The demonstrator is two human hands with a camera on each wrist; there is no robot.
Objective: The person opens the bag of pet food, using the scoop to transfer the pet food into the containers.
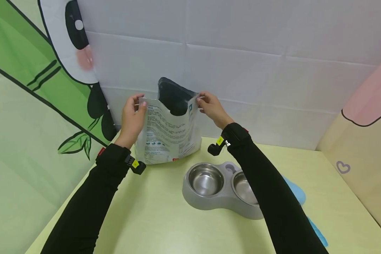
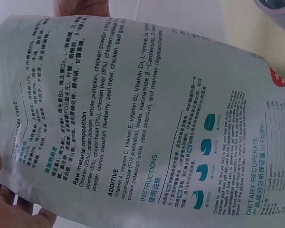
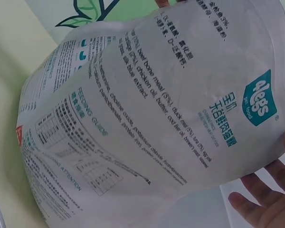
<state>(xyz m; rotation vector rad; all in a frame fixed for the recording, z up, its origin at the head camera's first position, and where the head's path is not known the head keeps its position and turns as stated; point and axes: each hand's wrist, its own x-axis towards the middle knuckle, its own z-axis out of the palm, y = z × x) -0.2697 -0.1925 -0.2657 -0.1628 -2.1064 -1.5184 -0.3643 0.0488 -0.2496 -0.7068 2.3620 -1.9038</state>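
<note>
A white pet food bag (image 1: 165, 141) stands on the table near the back wall, printed with text and a small red mark low down. My left hand (image 1: 134, 118) pinches its upper left edge, thumb on the front and fingers behind. At the upper right corner, my right hand (image 1: 213, 110) pinches the edge between thumb and fingers. Between the hands the bag's mouth gapes, and a dark panel with rounded corners (image 1: 174, 95) rises there. Ingredient print fills the bag (image 2: 133, 118) in the left wrist view. A teal logo (image 3: 259, 100) shows near my right hand's fingers in the right wrist view.
A grey double pet bowl stand (image 1: 206, 204) with two steel bowls (image 1: 206, 180) sits in front of the bag to the right. My right forearm partly covers it. Two light blue objects (image 1: 296, 190) lie beyond that forearm. A white cloth wall (image 1: 235, 70) rises behind.
</note>
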